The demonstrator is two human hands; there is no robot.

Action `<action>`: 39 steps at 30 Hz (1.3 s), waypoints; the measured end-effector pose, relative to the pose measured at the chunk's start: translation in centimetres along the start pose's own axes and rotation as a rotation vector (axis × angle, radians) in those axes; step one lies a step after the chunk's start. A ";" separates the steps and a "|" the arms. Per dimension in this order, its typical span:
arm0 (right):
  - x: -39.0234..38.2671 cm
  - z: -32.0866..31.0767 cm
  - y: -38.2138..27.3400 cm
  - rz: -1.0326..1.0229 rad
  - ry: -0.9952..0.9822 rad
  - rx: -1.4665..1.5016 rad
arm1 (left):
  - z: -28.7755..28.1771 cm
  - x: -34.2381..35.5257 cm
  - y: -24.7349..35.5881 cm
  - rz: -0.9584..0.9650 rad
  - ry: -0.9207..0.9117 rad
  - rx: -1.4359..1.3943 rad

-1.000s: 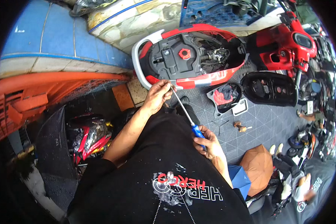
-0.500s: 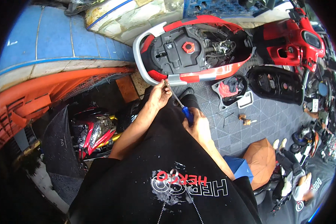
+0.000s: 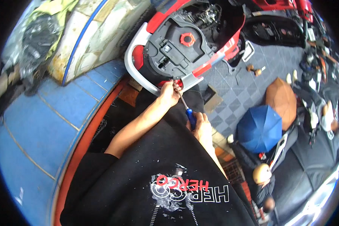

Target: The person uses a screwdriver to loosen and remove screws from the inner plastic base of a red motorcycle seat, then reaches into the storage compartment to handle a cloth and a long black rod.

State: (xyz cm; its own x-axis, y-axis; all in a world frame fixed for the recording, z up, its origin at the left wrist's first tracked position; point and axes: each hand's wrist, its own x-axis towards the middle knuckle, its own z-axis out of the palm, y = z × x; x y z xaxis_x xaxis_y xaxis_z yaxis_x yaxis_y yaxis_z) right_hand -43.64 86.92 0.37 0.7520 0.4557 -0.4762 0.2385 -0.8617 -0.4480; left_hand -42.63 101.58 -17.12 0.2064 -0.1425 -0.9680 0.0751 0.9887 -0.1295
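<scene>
My right hand (image 3: 202,130) is wrapped round the blue handle of a screwdriver (image 3: 191,117). Its metal shaft slants up and left to the tail end of a red scooter (image 3: 199,69), under the silver grab rail (image 3: 136,73). The fingers of my left hand (image 3: 168,94) are pinched together around the shaft's far end, beside a red tail panel. Whatever small thing lies between them is hidden. The scooter's seat is off, baring grey plastic with a red fuel cap (image 3: 187,39) and the engine parts further on.
A blue tiled ledge (image 3: 37,132) and a stone-faced wall (image 3: 98,41) border the left. At right are a blue umbrella (image 3: 260,128), a brown umbrella (image 3: 281,101), people and motorbikes. A black seat (image 3: 274,30) lies upturned beyond the scooter on patterned flooring (image 3: 248,96).
The view has turned: the scooter's front slips out at the top, and more ledge and the whole blue umbrella show. Both hands keep their hold near the scooter's tail.
</scene>
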 end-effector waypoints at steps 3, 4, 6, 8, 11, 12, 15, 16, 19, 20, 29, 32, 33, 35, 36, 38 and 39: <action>-0.6 0.8 -3.9 0.216 0.047 0.051 | -0.8 1.3 0.8 -0.092 -0.003 0.054; -0.4 1.0 -4.8 0.258 0.063 0.049 | -0.7 1.7 0.7 -0.136 -0.015 0.052; 0.5 0.9 -5.9 0.274 0.169 0.202 | -1.4 3.1 1.3 -0.152 0.022 0.088; 1.2 -0.2 -7.6 0.271 0.199 0.215 | -1.1 3.2 1.8 -0.170 0.086 0.086; 2.5 -1.3 -10.0 0.389 0.187 0.202 | -1.3 3.3 2.2 -0.211 0.110 0.071; 2.8 -1.5 -9.8 0.426 0.152 0.214 | -1.3 3.4 2.2 -0.212 0.120 0.079; 4.0 -1.2 -9.4 0.429 0.091 0.162 | -0.8 3.4 2.6 -0.219 0.133 0.035; 4.5 -2.1 -9.9 0.445 0.062 0.153 | -0.6 3.1 2.5 -0.210 0.144 0.064; 5.4 -2.8 -10.4 0.421 0.035 0.137 | -0.6 3.2 3.0 -0.231 0.129 0.077; 5.6 -2.8 -10.6 0.430 0.035 0.142 | -0.6 3.2 3.2 -0.236 0.130 0.093; 4.3 1.9 -11.6 0.341 -0.076 -0.204 | 0.1 -1.3 5.8 -0.094 0.065 0.782; 4.6 1.2 -12.0 0.472 -0.043 -0.107 | 0.8 -5.5 6.1 -0.326 0.054 0.772; 5.0 0.1 -12.2 0.457 -0.078 -0.048 | 0.6 -6.4 5.9 -0.377 0.018 0.757; 4.7 -1.0 -12.4 0.407 -0.091 0.020 | -0.1 -6.5 5.6 -0.386 -0.051 0.801; 4.4 -1.3 -12.6 0.374 -0.069 0.031 | -0.4 -6.4 5.7 -0.376 -0.052 0.774; 3.6 -1.5 -12.9 0.334 -0.007 0.027 | -0.9 -6.1 5.2 -0.339 -0.065 0.779; 3.0 -1.3 -13.3 0.322 0.030 0.016 | -1.1 -5.9 5.1 -0.296 -0.073 0.773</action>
State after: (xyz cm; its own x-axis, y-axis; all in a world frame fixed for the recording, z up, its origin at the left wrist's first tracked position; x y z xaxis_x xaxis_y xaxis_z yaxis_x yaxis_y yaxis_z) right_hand -43.69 99.44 5.87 0.8053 0.1533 -0.5727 -0.0238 -0.9568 -0.2897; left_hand -44.58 107.53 -12.30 0.1338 -0.4213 -0.8970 0.7797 0.6034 -0.1671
